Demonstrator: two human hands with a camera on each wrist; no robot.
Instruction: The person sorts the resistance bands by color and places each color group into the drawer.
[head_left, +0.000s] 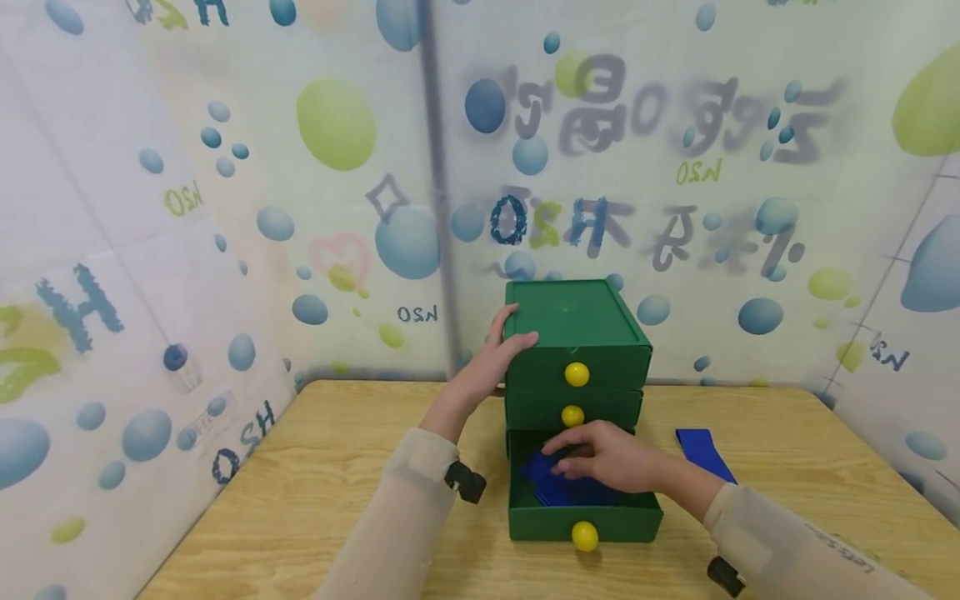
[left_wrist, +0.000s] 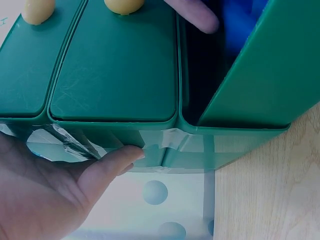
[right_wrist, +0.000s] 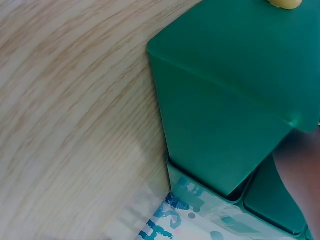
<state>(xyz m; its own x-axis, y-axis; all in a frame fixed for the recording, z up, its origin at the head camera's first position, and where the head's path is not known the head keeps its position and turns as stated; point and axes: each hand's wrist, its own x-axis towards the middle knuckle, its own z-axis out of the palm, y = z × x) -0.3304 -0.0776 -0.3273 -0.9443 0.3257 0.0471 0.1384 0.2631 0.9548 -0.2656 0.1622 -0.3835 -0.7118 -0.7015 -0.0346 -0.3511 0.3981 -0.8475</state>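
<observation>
A small green drawer cabinet [head_left: 573, 312] with round yellow knobs stands on the table, its bottom drawer [head_left: 543, 527] pulled out and the two upper ones closed. My left hand [head_left: 487, 362] rests against the cabinet's upper left side, thumb by the front top corner; in the left wrist view its thumb [left_wrist: 112, 165] lies straight along the side wall. Over the bottom drawer is my right hand [head_left: 622, 458], fingers loosely bent just above dark blue cloth-like material [head_left: 566, 493] inside. The right wrist view shows mostly the drawer's outer side [right_wrist: 215, 120], with the hand blurred at the edge.
A flat blue strip [head_left: 703, 454] lies on the wooden table [head_left: 360, 467] to the right of the cabinet, partly behind my right forearm. Patterned curtains [head_left: 337, 208] with bubble prints hang behind the table and along both sides.
</observation>
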